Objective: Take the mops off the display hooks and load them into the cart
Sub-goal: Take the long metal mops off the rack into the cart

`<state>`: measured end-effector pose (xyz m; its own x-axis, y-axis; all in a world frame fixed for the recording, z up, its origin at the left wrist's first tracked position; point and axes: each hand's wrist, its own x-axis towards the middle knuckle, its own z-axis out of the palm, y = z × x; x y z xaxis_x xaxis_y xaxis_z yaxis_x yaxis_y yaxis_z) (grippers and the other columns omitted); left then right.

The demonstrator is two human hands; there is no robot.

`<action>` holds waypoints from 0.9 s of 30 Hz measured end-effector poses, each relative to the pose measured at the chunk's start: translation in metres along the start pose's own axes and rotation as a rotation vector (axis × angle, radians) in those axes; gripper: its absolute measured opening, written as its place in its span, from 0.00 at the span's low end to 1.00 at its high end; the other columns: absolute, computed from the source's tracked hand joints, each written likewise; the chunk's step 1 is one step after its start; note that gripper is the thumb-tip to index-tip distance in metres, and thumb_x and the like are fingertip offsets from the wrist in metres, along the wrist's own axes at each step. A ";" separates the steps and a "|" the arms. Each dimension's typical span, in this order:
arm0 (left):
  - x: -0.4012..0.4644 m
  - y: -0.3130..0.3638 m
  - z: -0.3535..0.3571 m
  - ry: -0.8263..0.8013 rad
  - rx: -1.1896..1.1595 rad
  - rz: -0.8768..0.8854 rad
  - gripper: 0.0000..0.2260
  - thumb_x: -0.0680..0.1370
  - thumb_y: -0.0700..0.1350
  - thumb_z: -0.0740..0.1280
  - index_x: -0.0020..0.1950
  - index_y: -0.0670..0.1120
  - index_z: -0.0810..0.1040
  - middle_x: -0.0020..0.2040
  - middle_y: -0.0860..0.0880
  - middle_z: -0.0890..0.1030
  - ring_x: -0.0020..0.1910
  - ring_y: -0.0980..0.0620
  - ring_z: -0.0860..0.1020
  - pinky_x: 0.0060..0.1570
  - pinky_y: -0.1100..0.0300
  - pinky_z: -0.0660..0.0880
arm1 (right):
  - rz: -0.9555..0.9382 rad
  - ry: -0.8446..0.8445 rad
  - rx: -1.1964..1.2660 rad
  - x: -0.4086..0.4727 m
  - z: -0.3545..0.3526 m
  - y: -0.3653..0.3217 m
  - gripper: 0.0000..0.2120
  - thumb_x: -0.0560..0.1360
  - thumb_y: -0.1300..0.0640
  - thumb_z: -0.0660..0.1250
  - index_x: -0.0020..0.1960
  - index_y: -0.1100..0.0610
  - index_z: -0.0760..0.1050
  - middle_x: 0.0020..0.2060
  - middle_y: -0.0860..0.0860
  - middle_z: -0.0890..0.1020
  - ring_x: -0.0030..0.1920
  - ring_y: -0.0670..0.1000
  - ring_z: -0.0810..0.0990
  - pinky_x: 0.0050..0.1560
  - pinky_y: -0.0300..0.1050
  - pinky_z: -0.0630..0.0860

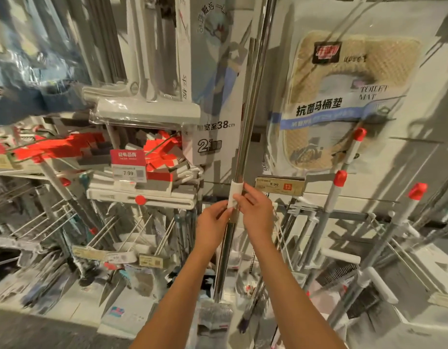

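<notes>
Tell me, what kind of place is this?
It looks like a shop's cleaning aisle. Price tags hang from the display, a packaged toilet mat hangs on the wall, and both hands hold a shiny mop pole.

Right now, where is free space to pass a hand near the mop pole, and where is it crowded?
Both hands, left hand and right hand, grip the chrome mop pole. Free: the bare panel between the pole and the toilet mat. Crowded: the sponge shelf at left and the hanging handles at right.
</notes>
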<state>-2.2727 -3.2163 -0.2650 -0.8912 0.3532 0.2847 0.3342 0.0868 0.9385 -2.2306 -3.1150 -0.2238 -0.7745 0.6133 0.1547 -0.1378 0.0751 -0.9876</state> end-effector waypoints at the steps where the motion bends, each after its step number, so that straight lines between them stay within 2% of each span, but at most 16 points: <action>1: 0.003 -0.005 0.000 -0.003 -0.010 0.002 0.10 0.81 0.47 0.65 0.57 0.59 0.83 0.49 0.53 0.86 0.50 0.51 0.84 0.55 0.40 0.79 | -0.007 -0.011 -0.003 0.003 0.001 0.003 0.21 0.77 0.62 0.71 0.69 0.59 0.76 0.62 0.50 0.80 0.59 0.46 0.79 0.56 0.37 0.80; 2: 0.005 -0.010 0.000 0.000 -0.017 0.000 0.10 0.81 0.47 0.65 0.59 0.55 0.83 0.50 0.52 0.86 0.50 0.50 0.84 0.55 0.40 0.79 | -0.007 -0.024 -0.015 0.004 0.003 0.006 0.21 0.77 0.63 0.71 0.70 0.60 0.75 0.62 0.50 0.79 0.59 0.45 0.78 0.54 0.31 0.78; 4: 0.008 -0.019 0.001 0.005 -0.037 -0.001 0.10 0.82 0.43 0.66 0.59 0.53 0.83 0.50 0.50 0.86 0.50 0.48 0.84 0.55 0.41 0.80 | 0.001 -0.034 -0.034 0.008 0.007 0.015 0.21 0.77 0.64 0.70 0.70 0.59 0.74 0.63 0.52 0.80 0.59 0.45 0.78 0.51 0.28 0.75; 6: 0.011 -0.026 0.003 0.008 -0.079 -0.012 0.14 0.82 0.40 0.65 0.56 0.59 0.83 0.49 0.48 0.86 0.50 0.45 0.84 0.54 0.42 0.80 | 0.014 -0.040 -0.054 0.012 0.010 0.023 0.21 0.77 0.64 0.71 0.70 0.59 0.75 0.64 0.53 0.80 0.59 0.44 0.78 0.49 0.26 0.74; 8: 0.015 -0.032 0.003 0.004 -0.097 -0.024 0.17 0.82 0.38 0.65 0.53 0.62 0.82 0.48 0.45 0.86 0.50 0.41 0.83 0.54 0.44 0.79 | 0.036 -0.047 -0.067 0.017 0.012 0.029 0.21 0.77 0.64 0.71 0.69 0.60 0.75 0.65 0.55 0.79 0.62 0.46 0.77 0.52 0.27 0.73; 10: 0.021 -0.037 0.003 -0.007 -0.088 -0.039 0.16 0.82 0.37 0.65 0.53 0.60 0.82 0.48 0.44 0.86 0.50 0.43 0.84 0.54 0.47 0.79 | 0.046 -0.044 -0.064 0.022 0.012 0.032 0.22 0.77 0.64 0.71 0.69 0.62 0.74 0.65 0.56 0.79 0.62 0.46 0.76 0.54 0.27 0.72; 12: 0.029 -0.042 0.005 -0.029 -0.067 -0.039 0.15 0.82 0.37 0.65 0.53 0.58 0.81 0.48 0.45 0.86 0.49 0.48 0.83 0.53 0.49 0.79 | 0.061 -0.030 -0.038 0.029 0.012 0.036 0.21 0.76 0.66 0.71 0.69 0.62 0.75 0.62 0.55 0.79 0.59 0.45 0.76 0.51 0.24 0.73; 14: 0.038 -0.049 0.008 -0.062 -0.053 -0.064 0.14 0.82 0.38 0.65 0.54 0.57 0.81 0.49 0.48 0.85 0.50 0.49 0.83 0.54 0.51 0.79 | 0.090 -0.010 -0.012 0.038 0.014 0.043 0.22 0.75 0.66 0.72 0.68 0.61 0.76 0.60 0.52 0.80 0.57 0.43 0.77 0.55 0.29 0.75; 17: 0.052 -0.059 0.011 -0.111 0.054 -0.181 0.08 0.83 0.44 0.64 0.61 0.52 0.77 0.52 0.51 0.85 0.52 0.50 0.83 0.52 0.55 0.77 | 0.156 0.004 0.015 0.052 0.017 0.051 0.22 0.75 0.67 0.72 0.68 0.60 0.76 0.61 0.51 0.80 0.53 0.40 0.78 0.67 0.48 0.75; 19: 0.061 -0.063 0.012 -0.139 0.115 -0.240 0.07 0.84 0.47 0.63 0.61 0.53 0.74 0.52 0.55 0.82 0.52 0.54 0.81 0.49 0.60 0.74 | 0.177 -0.018 -0.005 0.062 0.019 0.057 0.21 0.76 0.67 0.71 0.68 0.57 0.76 0.59 0.49 0.80 0.52 0.36 0.77 0.69 0.50 0.73; 21: 0.073 -0.068 0.016 -0.158 0.047 -0.244 0.05 0.83 0.46 0.64 0.56 0.56 0.73 0.50 0.58 0.81 0.52 0.55 0.81 0.53 0.61 0.76 | 0.173 -0.015 -0.039 0.072 0.019 0.062 0.20 0.76 0.67 0.70 0.65 0.53 0.77 0.61 0.52 0.81 0.55 0.40 0.80 0.69 0.50 0.74; 23: 0.086 -0.076 0.020 -0.165 -0.002 -0.276 0.08 0.82 0.42 0.66 0.55 0.56 0.74 0.48 0.57 0.83 0.51 0.56 0.82 0.59 0.53 0.78 | 0.157 0.009 -0.030 0.084 0.019 0.073 0.19 0.75 0.68 0.71 0.62 0.51 0.77 0.61 0.55 0.82 0.58 0.49 0.81 0.68 0.52 0.75; 24: 0.091 -0.079 0.023 -0.161 -0.042 -0.279 0.08 0.81 0.40 0.67 0.56 0.53 0.75 0.48 0.55 0.84 0.49 0.58 0.82 0.60 0.51 0.78 | 0.165 0.021 -0.035 0.086 0.018 0.072 0.19 0.75 0.69 0.70 0.62 0.52 0.77 0.60 0.53 0.81 0.58 0.49 0.80 0.67 0.49 0.75; 26: 0.101 -0.082 0.030 -0.151 -0.104 -0.302 0.09 0.80 0.37 0.68 0.59 0.43 0.78 0.50 0.49 0.84 0.47 0.61 0.82 0.59 0.55 0.79 | 0.152 0.041 -0.040 0.093 0.015 0.073 0.21 0.76 0.71 0.68 0.66 0.55 0.74 0.58 0.50 0.79 0.56 0.46 0.79 0.59 0.35 0.76; 27: 0.103 -0.084 0.035 -0.151 -0.131 -0.315 0.10 0.80 0.38 0.68 0.61 0.42 0.78 0.53 0.47 0.83 0.49 0.60 0.82 0.59 0.58 0.78 | 0.146 0.052 -0.021 0.095 0.013 0.075 0.22 0.76 0.72 0.67 0.68 0.60 0.72 0.57 0.49 0.77 0.53 0.43 0.79 0.55 0.30 0.76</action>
<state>-2.3818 -3.1548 -0.3211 -0.8856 0.4623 -0.0445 0.0003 0.0963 0.9954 -2.3229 -3.0610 -0.2832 -0.7523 0.6588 0.0079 -0.0124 -0.0021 -0.9999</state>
